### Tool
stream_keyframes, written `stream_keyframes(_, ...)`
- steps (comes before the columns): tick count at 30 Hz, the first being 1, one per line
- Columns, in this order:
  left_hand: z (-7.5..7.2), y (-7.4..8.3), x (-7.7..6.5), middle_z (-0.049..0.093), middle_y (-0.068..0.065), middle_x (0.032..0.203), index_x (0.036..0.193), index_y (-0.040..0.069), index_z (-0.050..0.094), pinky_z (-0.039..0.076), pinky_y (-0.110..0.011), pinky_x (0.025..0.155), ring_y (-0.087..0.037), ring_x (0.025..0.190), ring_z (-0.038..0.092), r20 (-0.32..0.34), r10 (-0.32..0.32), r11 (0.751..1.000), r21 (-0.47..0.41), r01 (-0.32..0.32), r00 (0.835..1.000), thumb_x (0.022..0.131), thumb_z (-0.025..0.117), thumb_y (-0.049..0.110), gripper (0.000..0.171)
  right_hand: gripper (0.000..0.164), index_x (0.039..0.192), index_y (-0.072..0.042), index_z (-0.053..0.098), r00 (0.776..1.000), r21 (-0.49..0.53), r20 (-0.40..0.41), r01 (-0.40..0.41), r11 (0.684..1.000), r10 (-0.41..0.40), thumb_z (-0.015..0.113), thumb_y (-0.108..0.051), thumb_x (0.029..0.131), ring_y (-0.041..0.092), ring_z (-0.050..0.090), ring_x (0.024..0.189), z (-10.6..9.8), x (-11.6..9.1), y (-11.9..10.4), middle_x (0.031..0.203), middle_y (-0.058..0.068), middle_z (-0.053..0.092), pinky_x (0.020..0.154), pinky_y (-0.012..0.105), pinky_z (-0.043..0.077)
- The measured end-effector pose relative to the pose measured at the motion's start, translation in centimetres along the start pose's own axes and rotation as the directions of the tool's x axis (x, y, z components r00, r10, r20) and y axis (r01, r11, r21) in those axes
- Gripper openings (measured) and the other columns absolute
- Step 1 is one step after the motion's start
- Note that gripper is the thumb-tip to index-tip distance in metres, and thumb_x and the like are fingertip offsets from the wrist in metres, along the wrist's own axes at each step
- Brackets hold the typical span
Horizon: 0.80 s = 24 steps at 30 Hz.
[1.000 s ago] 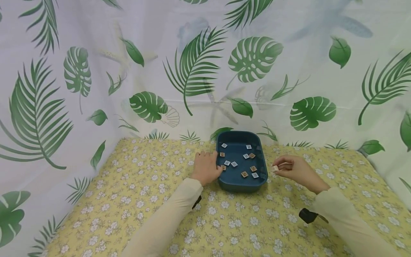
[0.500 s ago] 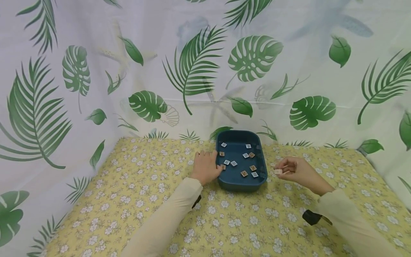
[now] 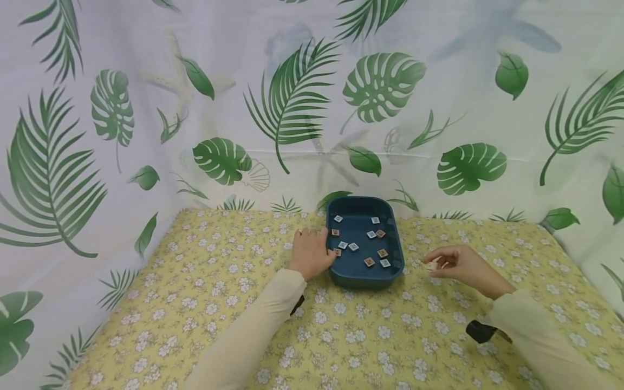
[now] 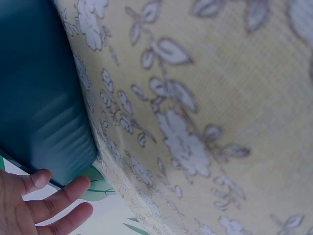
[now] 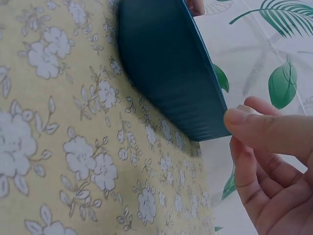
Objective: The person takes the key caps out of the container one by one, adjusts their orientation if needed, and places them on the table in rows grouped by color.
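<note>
A dark blue plastic tub [image 3: 358,276] stands on the cloth with several small square tiles in it, some white [image 3: 353,247] and some brown [image 3: 369,262], each with a printed mark. My left hand [image 3: 312,253] holds the tub's left rim, thumb over the edge; in the left wrist view its other fingers [image 4: 63,196] lie along the outside. Right of the tub, apart from it in the head view, my right hand [image 3: 460,265] pinches a small pale tile [image 3: 431,266] between thumb and fingertips. The right wrist view shows only its edge [image 5: 244,108] above the thumb.
A yellow flowered cloth [image 3: 219,325] covers the table. Behind it and at the sides hangs a white curtain [image 3: 302,179] with green leaf prints; the tub stands near the curtain. A black wrist device [image 3: 480,331] sits below the right sleeve.
My right hand has drawn a little right and nearer to me, and the tile in its fingers has turned. My left hand stays at the tub's rim, and the tub has not moved.
</note>
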<state>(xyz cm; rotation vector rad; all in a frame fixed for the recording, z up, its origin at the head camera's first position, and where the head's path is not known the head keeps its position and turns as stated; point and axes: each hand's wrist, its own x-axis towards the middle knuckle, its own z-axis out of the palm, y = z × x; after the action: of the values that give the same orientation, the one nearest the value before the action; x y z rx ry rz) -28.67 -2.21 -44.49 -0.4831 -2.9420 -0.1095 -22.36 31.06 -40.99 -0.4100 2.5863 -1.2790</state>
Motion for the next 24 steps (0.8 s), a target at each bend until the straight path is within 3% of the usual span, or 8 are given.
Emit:
stream_keyframes(12, 0.1, -0.2, -0.1, 0.063, -0.011, 0.098, 0.115, 0.012, 0.053, 0.042, -0.044, 0.089, -0.029, 0.096, 0.058, -0.041, 0.018, 1.000, 0.009, -0.017, 0.999, 0.090, 0.050, 0.038, 0.036, 0.037, 0.115, 0.006, 0.056, 0.999, 0.092, 0.008, -0.047, 0.995, 0.047, 0.065, -0.016, 0.087, 0.009, 0.065, 0.088, 0.0, -0.6, 1.2, 0.122, 0.025, 0.053, 0.079, 0.034, 0.054)
stream_keyframes(17, 0.1, -0.2, -0.2, 0.063, -0.011, 0.099, 0.116, 0.012, 0.052, 0.042, -0.044, 0.090, -0.029, 0.097, 0.058, -0.034, 0.014, 1.000, 0.011, -0.013, 0.999, 0.090, 0.050, 0.038, 0.037, 0.030, 0.106, 0.005, 0.058, 0.998, 0.087, 0.021, -0.058, 0.995, 0.056, 0.064, -0.018, 0.088, 0.010, 0.067, 0.090, 0.3, -0.6, 2.0, 0.117, 0.025, 0.056, 0.079, 0.034, 0.054)
stream_keyframes(24, 0.0, -0.1, -0.1, 0.063, -0.011, 0.100, 0.117, 0.012, 0.052, 0.042, -0.045, 0.092, -0.030, 0.098, 0.058, -0.020, 0.008, 1.000, 0.019, -0.007, 1.000, 0.090, 0.049, 0.038, 0.038, 0.036, 0.111, 0.001, 0.061, 0.996, 0.031, -0.001, -0.085, 0.996, 0.085, 0.065, -0.026, 0.087, 0.014, 0.066, 0.090, 1.3, -0.5, 2.7, 0.116, 0.021, 0.059, 0.077, 0.037, 0.054)
